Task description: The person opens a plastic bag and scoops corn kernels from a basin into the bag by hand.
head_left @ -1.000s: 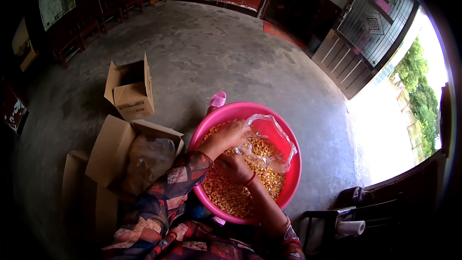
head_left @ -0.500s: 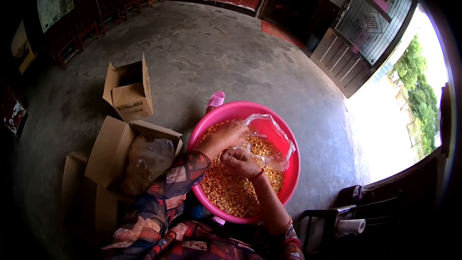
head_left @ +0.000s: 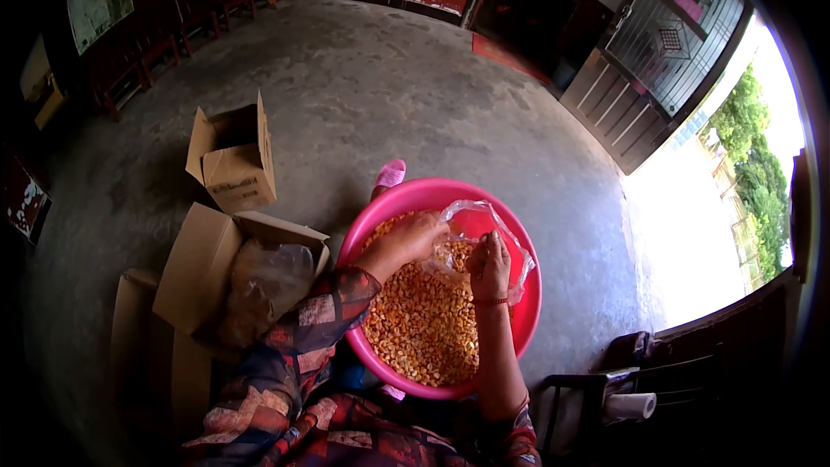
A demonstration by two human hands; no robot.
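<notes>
Bag [head_left: 517, 251] open in the tub [head_left: 525, 320], much corn [head_left: 424, 329] loose

From my remote seat, I see my left hand [head_left: 417, 238] closed on the bag's rim; my right hand [head_left: 490, 266] is curled shut at its mouth, holding what I can't tell; plenty of corn lies outside the bag; kernels show through the plastic, inside or behind, I can't say; the left fingertips are hard to make out.

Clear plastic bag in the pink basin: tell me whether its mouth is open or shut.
Open: the bag has its rim spread in a loop, the left hand at one edge.
</notes>
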